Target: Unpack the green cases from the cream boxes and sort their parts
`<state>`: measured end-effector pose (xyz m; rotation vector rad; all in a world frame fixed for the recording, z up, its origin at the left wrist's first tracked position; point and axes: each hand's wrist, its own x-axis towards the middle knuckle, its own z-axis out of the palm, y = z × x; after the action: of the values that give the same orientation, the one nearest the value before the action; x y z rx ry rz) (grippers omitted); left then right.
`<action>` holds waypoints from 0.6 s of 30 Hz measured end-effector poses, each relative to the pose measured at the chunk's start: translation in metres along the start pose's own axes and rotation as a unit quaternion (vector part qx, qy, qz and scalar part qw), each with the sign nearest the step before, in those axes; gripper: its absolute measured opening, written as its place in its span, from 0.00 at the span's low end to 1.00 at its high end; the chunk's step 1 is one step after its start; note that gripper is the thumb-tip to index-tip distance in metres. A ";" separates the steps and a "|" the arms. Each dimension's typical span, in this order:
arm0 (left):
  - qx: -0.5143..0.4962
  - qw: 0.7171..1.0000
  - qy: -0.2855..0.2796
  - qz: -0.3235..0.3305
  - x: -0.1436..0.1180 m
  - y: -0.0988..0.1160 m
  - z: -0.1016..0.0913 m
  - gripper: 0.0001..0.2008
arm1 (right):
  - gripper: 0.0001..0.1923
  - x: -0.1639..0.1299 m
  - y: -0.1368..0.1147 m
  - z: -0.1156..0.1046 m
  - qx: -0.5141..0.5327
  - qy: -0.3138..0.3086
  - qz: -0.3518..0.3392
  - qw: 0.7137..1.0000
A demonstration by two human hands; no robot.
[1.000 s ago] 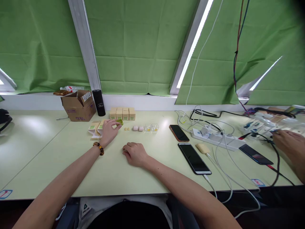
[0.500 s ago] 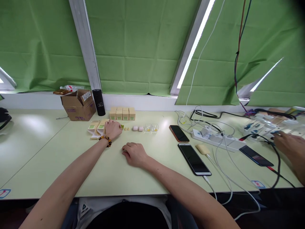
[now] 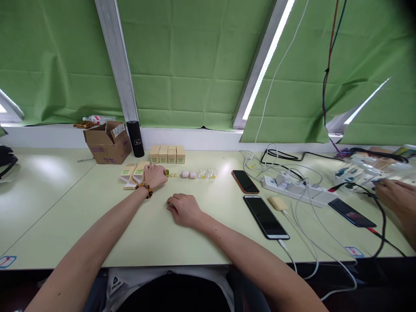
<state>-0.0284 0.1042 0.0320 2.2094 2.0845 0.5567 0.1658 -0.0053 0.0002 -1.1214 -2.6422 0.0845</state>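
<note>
My left hand, with a beaded bracelet at its wrist, rests on the table with its fingers bent down. A small green item shows at its fingertips; whether it is gripped is hidden. Two opened small cardboard boxes with green labels are just left of this hand. To its right come tiny gold-coloured pieces, two pale pink caps and two clear glass containers. My right hand lies on the table nearer to me, fingers loosely curved, thumb apart, holding nothing.
Closed small boxes stand in a row behind, by a black bottle and a cardboard carton. On the right are phones, a white power strip and tangled cables. Another person's hand is at the far right.
The green item at my left fingertips looks slightly turned, and the left fingers have shifted a little. My right hand keeps its place. The whole view has moved slightly.
</note>
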 end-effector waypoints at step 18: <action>0.111 0.985 -0.076 0.106 -0.015 -0.026 -0.038 0.28 | 0.10 -0.001 -0.001 -0.001 0.018 -0.004 0.008 1.000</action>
<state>-0.0648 0.0842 0.0565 2.5250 1.9309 0.1631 0.1656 -0.0067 0.0011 -1.1338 -2.6276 0.1395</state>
